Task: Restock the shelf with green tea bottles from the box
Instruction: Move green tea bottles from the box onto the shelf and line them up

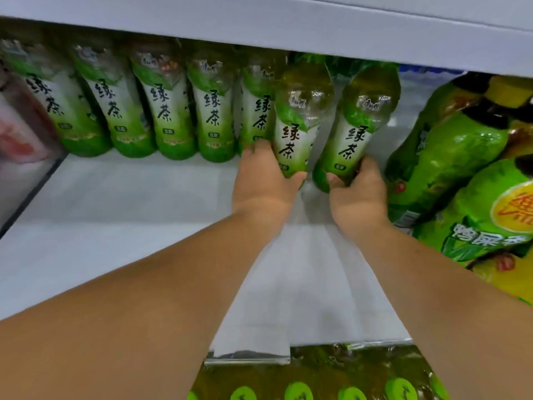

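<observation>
Spare bottles (298, 389) sit below shelf's (115, 212) front edge; left grip (264, 180) clasps bottle A (300, 122), right grip (357, 194) bottle B (360, 128), both tilted; next: stand them beside back row (161, 111).

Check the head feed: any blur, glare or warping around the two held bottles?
Head view: left hand, right hand, left bottle and right bottle read fairly sharp, with glare specks on their shoulders. Head view: back row is softer, and the red pack far left is smeared. Head view: upper shelf edge runs slanted, slightly bowed.
</observation>
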